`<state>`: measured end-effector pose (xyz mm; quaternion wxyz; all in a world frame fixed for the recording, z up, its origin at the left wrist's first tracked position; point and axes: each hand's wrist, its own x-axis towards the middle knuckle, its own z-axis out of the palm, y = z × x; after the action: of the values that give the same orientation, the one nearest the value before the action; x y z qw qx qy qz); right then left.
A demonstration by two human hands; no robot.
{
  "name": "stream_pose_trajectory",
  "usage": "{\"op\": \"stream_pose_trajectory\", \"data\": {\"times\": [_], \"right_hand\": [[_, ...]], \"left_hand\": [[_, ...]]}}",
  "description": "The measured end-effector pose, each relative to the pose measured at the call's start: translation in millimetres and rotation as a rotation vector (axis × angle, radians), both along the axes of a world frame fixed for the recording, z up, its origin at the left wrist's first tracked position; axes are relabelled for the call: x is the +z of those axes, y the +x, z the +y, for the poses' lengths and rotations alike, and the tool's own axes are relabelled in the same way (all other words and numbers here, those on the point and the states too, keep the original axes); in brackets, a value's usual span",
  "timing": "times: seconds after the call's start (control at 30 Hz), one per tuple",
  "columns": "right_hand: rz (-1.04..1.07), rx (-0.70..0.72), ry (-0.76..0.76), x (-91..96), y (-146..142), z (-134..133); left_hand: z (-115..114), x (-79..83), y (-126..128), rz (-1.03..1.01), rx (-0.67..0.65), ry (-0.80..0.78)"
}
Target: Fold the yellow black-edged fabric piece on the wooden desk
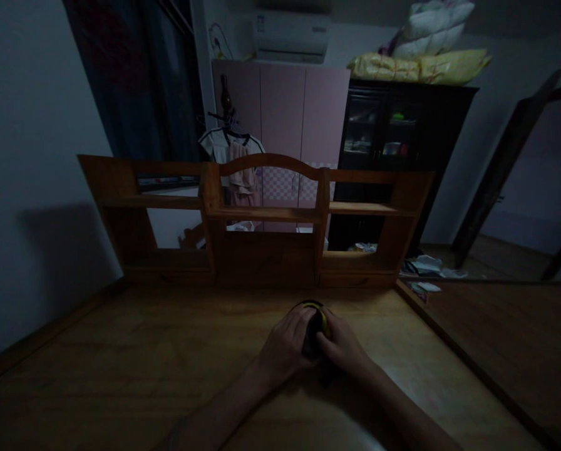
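A small black rounded object with a yellow band (314, 324) is between my two hands, low over the middle of the wooden desk top (191, 338). Its exact kind is hard to make out in the dim light. My left hand (285, 338) wraps around its left side, with the fingers over the top. On the other side, my right hand (342, 340) grips the right edge, thumb bent in toward the black middle. A dark piece hangs or lies just below the hands, partly in shadow. The palms and the underside of the object are hidden.
A wooden shelf unit (264, 214) with small compartments stands along the desk's far edge. A white wall (36, 188) borders the left. Right of the desk's raised edge (449, 332) is a brown wooden surface (510, 338) with papers and plastic bags (431, 266) at its far end.
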<state>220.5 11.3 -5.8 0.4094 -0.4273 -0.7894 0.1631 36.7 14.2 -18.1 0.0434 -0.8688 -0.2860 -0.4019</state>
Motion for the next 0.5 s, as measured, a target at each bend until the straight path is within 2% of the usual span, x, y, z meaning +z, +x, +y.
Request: {"op": "stream_pose_trajectory", "data": {"times": [0.33, 0.5], "right_hand": [[-0.002, 0.026, -0.009, -8.6, 2, 5], [0.021, -0.045, 0.007, -9.6, 1, 5]], "left_hand": [[1, 1.1, -1, 0.014, -0.011, -0.011], [-1, 3.6, -3, 0.026, -0.022, 0.023]]}}
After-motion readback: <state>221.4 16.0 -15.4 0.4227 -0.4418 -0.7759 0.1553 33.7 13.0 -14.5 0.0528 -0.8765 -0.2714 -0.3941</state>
